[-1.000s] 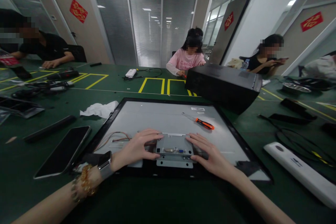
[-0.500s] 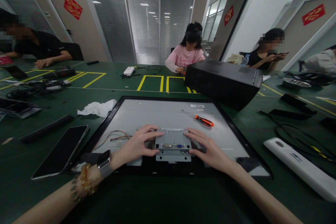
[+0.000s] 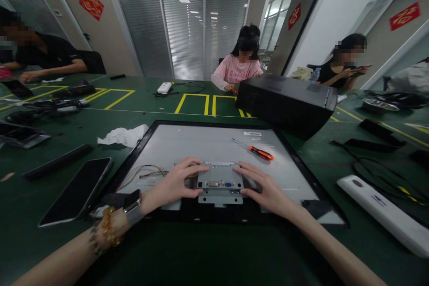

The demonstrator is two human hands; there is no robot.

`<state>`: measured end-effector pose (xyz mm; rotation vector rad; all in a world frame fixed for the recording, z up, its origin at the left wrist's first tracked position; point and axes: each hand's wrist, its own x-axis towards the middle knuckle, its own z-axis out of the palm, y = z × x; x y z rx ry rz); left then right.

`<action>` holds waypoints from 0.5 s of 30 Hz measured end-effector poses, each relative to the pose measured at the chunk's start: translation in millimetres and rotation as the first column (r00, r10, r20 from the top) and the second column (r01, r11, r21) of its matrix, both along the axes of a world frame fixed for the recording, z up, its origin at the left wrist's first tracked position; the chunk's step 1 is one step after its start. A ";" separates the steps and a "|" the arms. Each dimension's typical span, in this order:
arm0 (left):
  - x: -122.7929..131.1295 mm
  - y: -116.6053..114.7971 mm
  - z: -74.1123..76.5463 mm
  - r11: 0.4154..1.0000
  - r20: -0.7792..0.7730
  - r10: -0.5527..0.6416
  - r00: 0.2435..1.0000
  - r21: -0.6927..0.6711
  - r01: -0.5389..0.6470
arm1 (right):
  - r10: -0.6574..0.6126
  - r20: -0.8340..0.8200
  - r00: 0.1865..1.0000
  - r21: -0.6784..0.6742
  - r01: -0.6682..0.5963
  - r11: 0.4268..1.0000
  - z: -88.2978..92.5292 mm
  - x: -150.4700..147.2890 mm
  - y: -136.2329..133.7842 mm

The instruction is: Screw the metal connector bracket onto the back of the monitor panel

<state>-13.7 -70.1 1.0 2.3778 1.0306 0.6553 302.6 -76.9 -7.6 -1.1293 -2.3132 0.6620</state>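
Note:
Between my two hands is a grey metal housing (image 3: 221,173) with a white and a blue video port on its near side. My left hand (image 3: 182,180) grips its left edge, fingers on top and thumb at the front corner. On the opposite edge my right hand (image 3: 263,183) holds it the same way. Beneath lies a flat display panel (image 3: 187,136) with a grey back and a black frame. An orange and black screwdriver (image 3: 261,153) rests on the panel beyond my right hand. Thin coloured wires (image 3: 144,172) run across the panel by my left hand.
A smartphone (image 3: 77,192) and a black bar (image 3: 57,161) lie left of the panel, near a crumpled white tissue (image 3: 122,136). A large black casing (image 3: 284,105) stands behind it, by a person in pink (image 3: 237,71). At right are a white elongated device (image 3: 382,212) and black cables (image 3: 368,170).
My hands and the metal housing stay nearly in place. The view has shifted very slightly. At the far left, a person's hand has moved left along the table.

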 end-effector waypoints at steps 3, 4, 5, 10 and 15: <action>0.3 -0.5 2.0 1.000 0.004 -0.002 1.000 -0.021 0.002 | 0.001 -0.007 1.000 -0.011 -0.001 1.000 1.6 -1.5 0.9; 0.3 -0.5 2.4 1.000 0.004 -0.006 1.000 -0.031 0.006 | -0.003 -0.005 1.000 -0.014 0.003 1.000 2.4 -2.1 1.2; 0.3 -0.5 2.7 0.999 0.004 -0.011 1.000 -0.041 0.012 | -0.007 -0.002 1.000 -0.016 0.007 1.000 3.0 -2.8 1.4; 0.3 0.5 3.4 0.997 0.000 -0.026 1.000 -0.071 0.026 | -0.020 -0.004 1.000 0.005 0.020 1.000 1.3 -4.4 3.6; 0.7 0.8 3.7 0.997 0.022 -0.041 0.999 -0.069 0.042 | -0.040 0.017 0.999 0.001 0.040 0.999 -3.3 -4.2 4.9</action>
